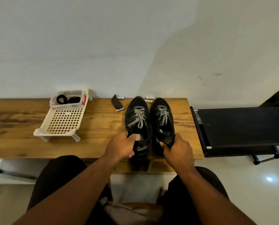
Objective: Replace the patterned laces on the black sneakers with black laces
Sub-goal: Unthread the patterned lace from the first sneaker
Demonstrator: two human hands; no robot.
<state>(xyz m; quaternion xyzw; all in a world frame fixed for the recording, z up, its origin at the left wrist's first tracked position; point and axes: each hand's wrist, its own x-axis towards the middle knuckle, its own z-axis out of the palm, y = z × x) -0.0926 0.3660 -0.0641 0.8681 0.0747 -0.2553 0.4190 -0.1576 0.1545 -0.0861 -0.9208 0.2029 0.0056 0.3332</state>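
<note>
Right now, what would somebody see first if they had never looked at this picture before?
First, the two black sneakers standing side by side on the wooden table, their patterned laces black-and-white and tied. The left hand grips the heel of the left one and the right hand grips the heel of the right one. Off to the left, a white basket holds coiled black laces at its far end.

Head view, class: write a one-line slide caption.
Left hand and right hand grip the heels of two black sneakers, patterned laces still threaded.
</note>
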